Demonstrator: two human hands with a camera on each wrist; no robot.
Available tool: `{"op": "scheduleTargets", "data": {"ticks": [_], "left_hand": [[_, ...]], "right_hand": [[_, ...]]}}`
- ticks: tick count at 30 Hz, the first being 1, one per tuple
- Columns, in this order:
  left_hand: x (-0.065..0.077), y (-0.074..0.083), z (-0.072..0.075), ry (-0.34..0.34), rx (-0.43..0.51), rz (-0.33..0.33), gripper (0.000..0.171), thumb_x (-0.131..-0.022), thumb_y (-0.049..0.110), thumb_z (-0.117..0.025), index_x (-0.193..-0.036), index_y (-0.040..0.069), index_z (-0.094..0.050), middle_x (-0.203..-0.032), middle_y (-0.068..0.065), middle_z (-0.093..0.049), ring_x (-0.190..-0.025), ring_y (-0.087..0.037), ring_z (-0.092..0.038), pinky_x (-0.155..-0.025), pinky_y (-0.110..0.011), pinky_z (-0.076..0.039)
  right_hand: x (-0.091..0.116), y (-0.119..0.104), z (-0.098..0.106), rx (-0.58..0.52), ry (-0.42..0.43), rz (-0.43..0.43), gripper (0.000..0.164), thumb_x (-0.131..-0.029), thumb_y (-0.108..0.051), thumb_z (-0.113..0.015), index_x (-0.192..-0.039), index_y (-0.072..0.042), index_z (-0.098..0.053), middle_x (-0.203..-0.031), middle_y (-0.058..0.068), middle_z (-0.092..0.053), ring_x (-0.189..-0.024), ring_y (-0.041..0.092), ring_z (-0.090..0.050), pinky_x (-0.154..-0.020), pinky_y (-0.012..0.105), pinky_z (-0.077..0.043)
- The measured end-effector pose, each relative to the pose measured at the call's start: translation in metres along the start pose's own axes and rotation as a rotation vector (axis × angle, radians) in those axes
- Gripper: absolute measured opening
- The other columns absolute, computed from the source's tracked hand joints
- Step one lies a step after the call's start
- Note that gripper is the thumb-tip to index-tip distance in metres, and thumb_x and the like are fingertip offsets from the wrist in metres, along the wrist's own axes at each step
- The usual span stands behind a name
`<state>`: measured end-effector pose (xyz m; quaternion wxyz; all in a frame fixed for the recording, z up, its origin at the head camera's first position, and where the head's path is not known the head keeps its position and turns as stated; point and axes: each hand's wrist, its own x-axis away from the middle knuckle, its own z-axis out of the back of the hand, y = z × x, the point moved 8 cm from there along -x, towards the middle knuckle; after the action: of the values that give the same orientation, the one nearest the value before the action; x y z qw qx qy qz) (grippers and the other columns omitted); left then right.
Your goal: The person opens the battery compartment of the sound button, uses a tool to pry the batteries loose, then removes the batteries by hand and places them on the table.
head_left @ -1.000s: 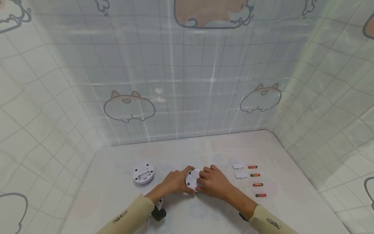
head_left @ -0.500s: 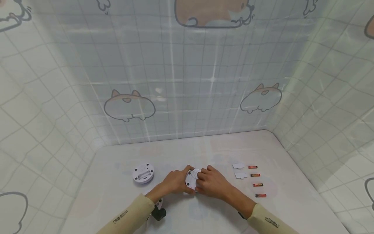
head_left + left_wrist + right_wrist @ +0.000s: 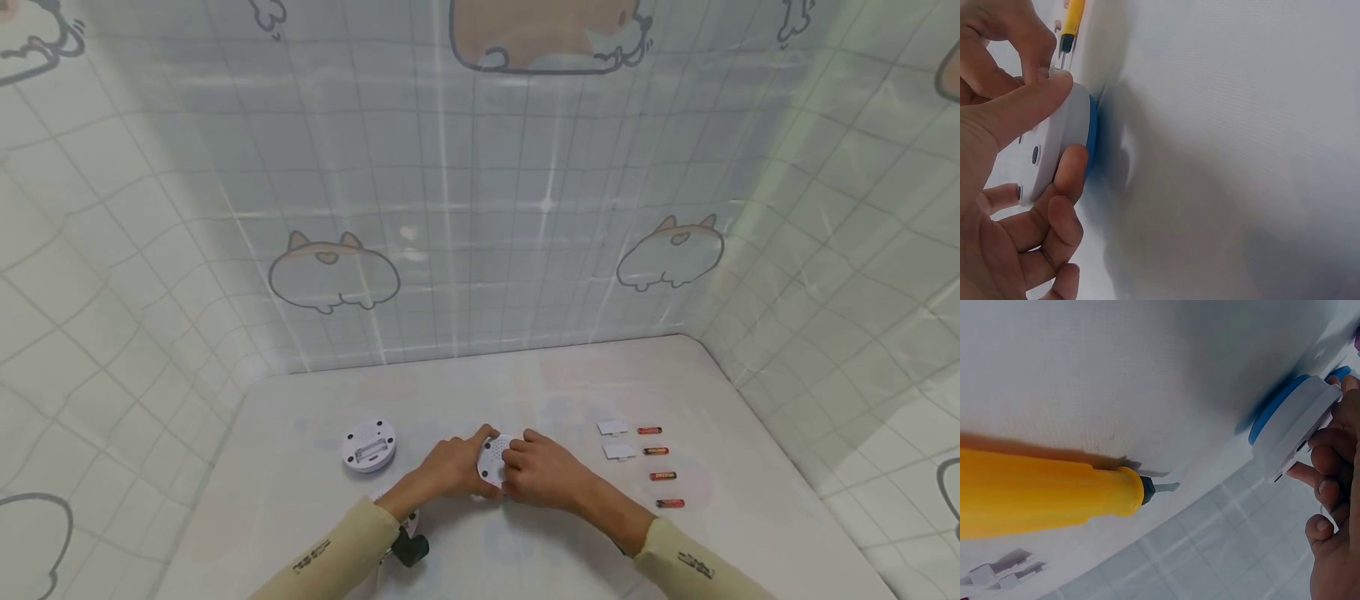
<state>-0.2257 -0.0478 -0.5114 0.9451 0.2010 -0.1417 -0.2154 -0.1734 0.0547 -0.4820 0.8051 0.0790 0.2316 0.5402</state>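
Note:
A round white device [image 3: 492, 460] with black feet, a patch of small holes and a blue underside [image 3: 1092, 125] is between both hands at the middle of the table. My left hand [image 3: 453, 467] grips its left side, the thumb along the near edge and the fingers round the far side. My right hand [image 3: 543, 473] has curled fingers that pinch at the right part of the device, covering that part. What lies under those fingertips is hidden. Close to the right wrist lies a yellow-handled screwdriver [image 3: 1054, 494], its metal tip toward the device.
A second round device [image 3: 369, 446], its battery compartment uncovered, lies at the left. Another device [image 3: 411, 523] is partly hidden under the left forearm. Two white covers [image 3: 618, 451] and several red batteries [image 3: 656, 451] lie at the right. A patterned curtain wall [image 3: 480, 275] stands behind.
My right hand has shifted slightly left over the device, its fingers more tightly curled and covering more of it. The left hand keeps its grip, nearly still.

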Motion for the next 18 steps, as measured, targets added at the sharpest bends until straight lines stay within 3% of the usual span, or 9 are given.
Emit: {"op": "scheduleTargets", "data": {"ticks": [9,18], "left_hand": [[-0.0009,-0.0017,-0.0003,0.010,-0.008,-0.010,0.089,-0.066,0.054,-0.090,-0.139,0.027,-0.046,-0.079,0.000,-0.062,-0.063,-0.015,-0.050,-0.057,-0.031,-0.037],[-0.0005,-0.0015,0.0001,0.010,-0.007,0.014,0.089,-0.066,0.054,-0.089,-0.139,0.026,-0.046,-0.082,-0.003,-0.064,-0.065,-0.017,-0.050,-0.058,-0.033,-0.037]], "right_hand": [[-0.0006,-0.0016,0.0004,0.002,0.018,0.034,0.019,-0.089,-0.039,-0.072,-0.083,-0.021,-0.075,-0.083,-0.009,-0.063,-0.079,0.010,-0.058,-0.071,0.029,-0.040],[0.0028,0.0034,-0.0009,-0.042,-0.019,-0.010,0.021,-0.091,-0.043,-0.071,-0.089,-0.022,-0.076,-0.084,-0.009,-0.063,-0.078,0.010,-0.056,-0.069,0.029,-0.038]]}}
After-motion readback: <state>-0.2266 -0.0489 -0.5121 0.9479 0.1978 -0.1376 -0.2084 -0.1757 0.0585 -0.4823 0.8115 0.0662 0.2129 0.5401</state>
